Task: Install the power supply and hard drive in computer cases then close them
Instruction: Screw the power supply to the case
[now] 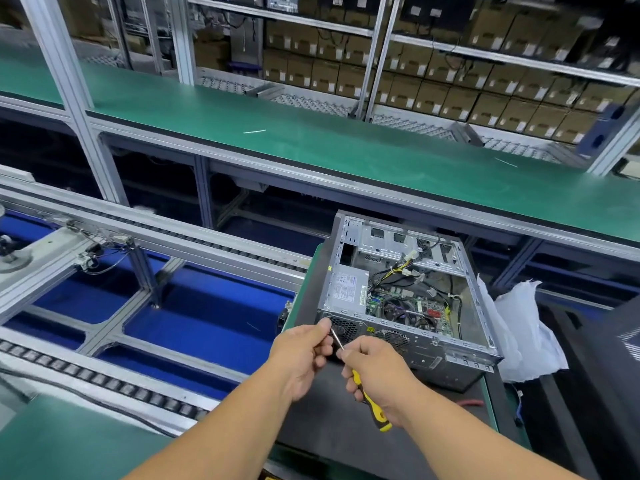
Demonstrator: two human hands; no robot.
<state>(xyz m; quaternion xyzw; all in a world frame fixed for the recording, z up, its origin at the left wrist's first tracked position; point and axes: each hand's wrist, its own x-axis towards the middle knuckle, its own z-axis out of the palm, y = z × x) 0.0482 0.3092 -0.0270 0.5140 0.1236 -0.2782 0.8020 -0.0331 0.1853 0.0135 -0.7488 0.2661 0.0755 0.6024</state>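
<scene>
**benchwatcher:** While I'm stood by the roller conveyor (114, 368) on the left, here's the view working rightward. The left hand (304, 358) has thumb and fingers pinched around the tip end of the screwdriver (360, 375), right at the perforated grille on the rear panel. Can't tell if there's a screw in that pinch, too small. The right hand (377, 372) is curled round the yellow-and-black handle, with the butt sticking out below the palm.

**psu_guy:** Where's the supply itself?

**benchwatcher:** The power supply (348, 287) is already sat inside the computer case (415, 299), in the near-left corner, directly behind that grille. The case lies on its side with the open side facing up, and loose cables trail off to the right over the board.

**psu_guy:** So what does the next bit hinge on?

**benchwatcher:** I'd say the shaft line. Its long axis runs from the handle low on the right up and leftward to the tip, so the screw hole lies ahead of the grip, up-left. The left hand is nearer the panel and steadies; the right would do the turning. I see no hard drive, and the cover is off.
</scene>
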